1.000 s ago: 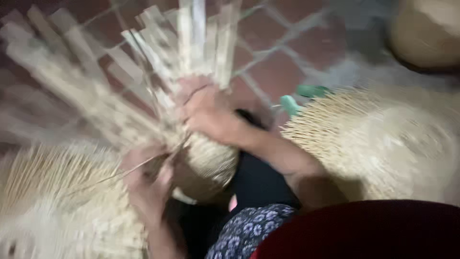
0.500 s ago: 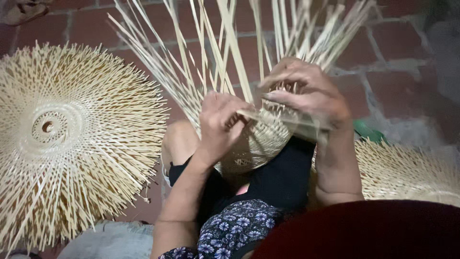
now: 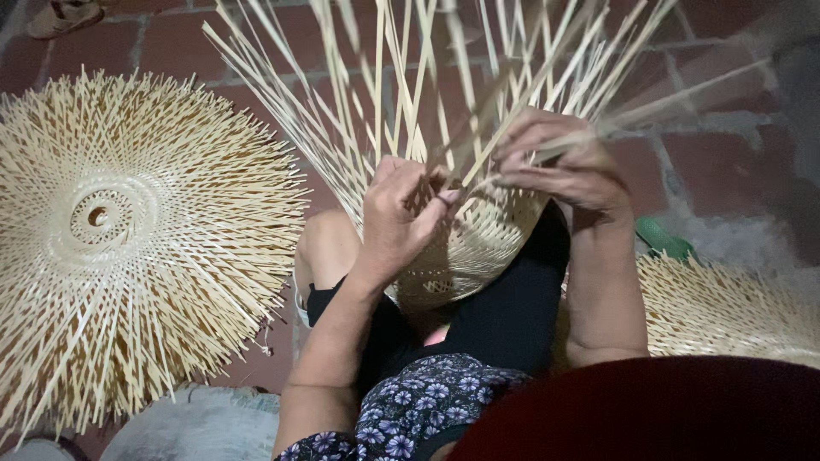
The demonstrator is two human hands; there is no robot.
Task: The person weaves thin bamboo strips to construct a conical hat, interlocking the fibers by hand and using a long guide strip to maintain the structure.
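A half-woven bamboo basket (image 3: pixel 478 248) rests on my lap, its long loose strips (image 3: pixel 401 94) fanning upward and away from me. My left hand (image 3: pixel 397 218) pinches a strip at the basket's woven rim, fingers curled over the weave. My right hand (image 3: pixel 559 166) grips other strips at the rim just to the right, fingers closed around them. Both hands sit close together above the rounded woven body.
A large round woven bamboo piece (image 3: pixel 128 239) with a central hole and splayed strip ends lies on the brick floor (image 3: pixel 717 145) at the left. Another woven piece (image 3: pixel 726 307) lies at the right, next to a green object (image 3: pixel 662 239). A sandal (image 3: pixel 64 15) is at top left.
The view has swung from the right-hand woven piece to the left-hand one. My hands have moved up to the basket's rim and closer together.
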